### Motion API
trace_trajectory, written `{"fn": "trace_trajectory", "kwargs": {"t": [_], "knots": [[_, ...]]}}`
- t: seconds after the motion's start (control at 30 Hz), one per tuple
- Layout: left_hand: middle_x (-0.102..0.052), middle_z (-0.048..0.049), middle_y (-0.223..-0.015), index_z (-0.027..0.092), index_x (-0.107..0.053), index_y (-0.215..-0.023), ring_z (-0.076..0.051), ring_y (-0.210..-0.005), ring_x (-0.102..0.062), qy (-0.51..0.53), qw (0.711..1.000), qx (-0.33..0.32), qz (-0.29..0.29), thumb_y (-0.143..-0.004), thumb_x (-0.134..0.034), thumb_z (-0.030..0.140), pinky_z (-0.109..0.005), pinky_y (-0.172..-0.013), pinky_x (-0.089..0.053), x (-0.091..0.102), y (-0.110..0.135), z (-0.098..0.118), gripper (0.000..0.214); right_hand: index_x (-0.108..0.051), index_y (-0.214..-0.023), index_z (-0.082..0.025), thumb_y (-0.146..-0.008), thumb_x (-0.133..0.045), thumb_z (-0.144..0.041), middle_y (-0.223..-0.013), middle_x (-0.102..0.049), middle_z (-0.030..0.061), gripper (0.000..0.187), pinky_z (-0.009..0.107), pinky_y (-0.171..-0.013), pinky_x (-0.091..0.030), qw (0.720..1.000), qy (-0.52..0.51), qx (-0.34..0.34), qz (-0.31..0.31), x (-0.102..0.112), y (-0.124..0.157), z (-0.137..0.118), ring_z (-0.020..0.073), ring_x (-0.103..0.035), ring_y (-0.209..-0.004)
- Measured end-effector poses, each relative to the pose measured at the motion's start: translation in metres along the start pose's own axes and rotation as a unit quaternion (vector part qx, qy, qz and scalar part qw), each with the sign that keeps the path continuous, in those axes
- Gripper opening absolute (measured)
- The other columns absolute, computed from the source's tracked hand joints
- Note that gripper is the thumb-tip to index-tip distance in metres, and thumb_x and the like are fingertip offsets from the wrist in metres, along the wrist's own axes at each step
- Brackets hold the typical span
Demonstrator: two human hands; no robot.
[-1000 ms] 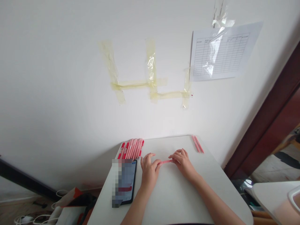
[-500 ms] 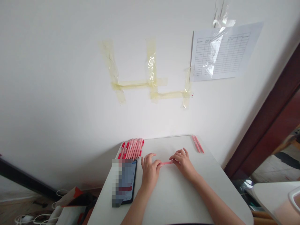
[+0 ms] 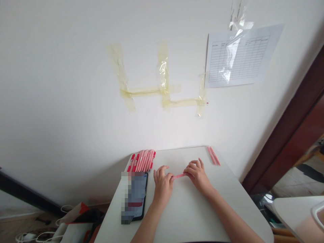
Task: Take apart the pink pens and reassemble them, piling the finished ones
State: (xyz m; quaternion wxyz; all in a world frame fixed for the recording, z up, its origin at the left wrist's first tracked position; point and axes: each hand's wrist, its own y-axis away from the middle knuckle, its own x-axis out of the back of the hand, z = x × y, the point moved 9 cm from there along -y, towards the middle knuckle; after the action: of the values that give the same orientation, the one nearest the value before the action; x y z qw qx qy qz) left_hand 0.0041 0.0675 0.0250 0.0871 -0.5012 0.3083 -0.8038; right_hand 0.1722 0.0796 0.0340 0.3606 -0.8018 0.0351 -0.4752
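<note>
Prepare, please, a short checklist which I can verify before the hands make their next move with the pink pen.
1. Left hand holds one end of the pink pen: ok.
2. Right hand holds the other end: ok.
3. Both pen ends visible for inspection: not ok, the hands cover them.
4. Phone apart from the left hand: ok.
5. Phone apart from the pen group: cannot tell, they nearly meet in this view.
6. Two pens at far right apart from the right hand: ok.
</note>
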Motion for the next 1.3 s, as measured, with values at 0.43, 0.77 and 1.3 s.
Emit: {"fn": "trace_trajectory", "kwargs": {"t": [0.43, 0.77, 1.3], "knots": [[-0.059, -0.012, -0.128, 0.022, -0.07, -0.084, -0.03, -0.127, -0.052, 0.009, 1.0, -0.004, 0.0, -0.094, -0.052, 0.028, -0.067, -0.111, -0.036, 0.002, 0.0, 0.001, 0.022, -0.067, -0.096, -0.03, -0.097, -0.058, -0.022, -0.088, -0.073, -0.0015, 0.012, 0.069, -0.118, -0.015, 0.999, -0.032, 0.01, -0.035, -0.004, 0.001, -0.002, 0.024, -0.06, -0.111], [-0.058, -0.012, -0.127, 0.022, -0.07, -0.087, -0.029, -0.127, -0.052, 0.014, 1.0, 0.024, 0.008, -0.093, -0.054, 0.027, -0.069, -0.111, -0.035, 0.002, 0.001, -0.005, 0.018, -0.06, -0.108, -0.027, -0.091, -0.066, -0.021, -0.104, -0.072, 0.0024, 0.02, 0.068, -0.118, -0.02, 0.993, -0.096, -0.038, -0.052, -0.01, 0.003, 0.005, 0.0226, -0.061, -0.109], [-0.059, -0.0091, -0.125, 0.025, -0.07, -0.085, -0.027, -0.123, -0.056, 0.014, 1.0, 0.019, 0.01, -0.092, -0.057, 0.029, -0.065, -0.112, -0.037, 0.006, -0.001, -0.002, 0.015, -0.071, -0.1, -0.032, -0.099, -0.057, -0.037, -0.089, -0.068, 0.0015, 0.014, 0.069, -0.118, -0.017, 0.996, -0.071, -0.035, -0.045, -0.011, 0.004, 0.008, 0.0231, -0.06, -0.102]]}}
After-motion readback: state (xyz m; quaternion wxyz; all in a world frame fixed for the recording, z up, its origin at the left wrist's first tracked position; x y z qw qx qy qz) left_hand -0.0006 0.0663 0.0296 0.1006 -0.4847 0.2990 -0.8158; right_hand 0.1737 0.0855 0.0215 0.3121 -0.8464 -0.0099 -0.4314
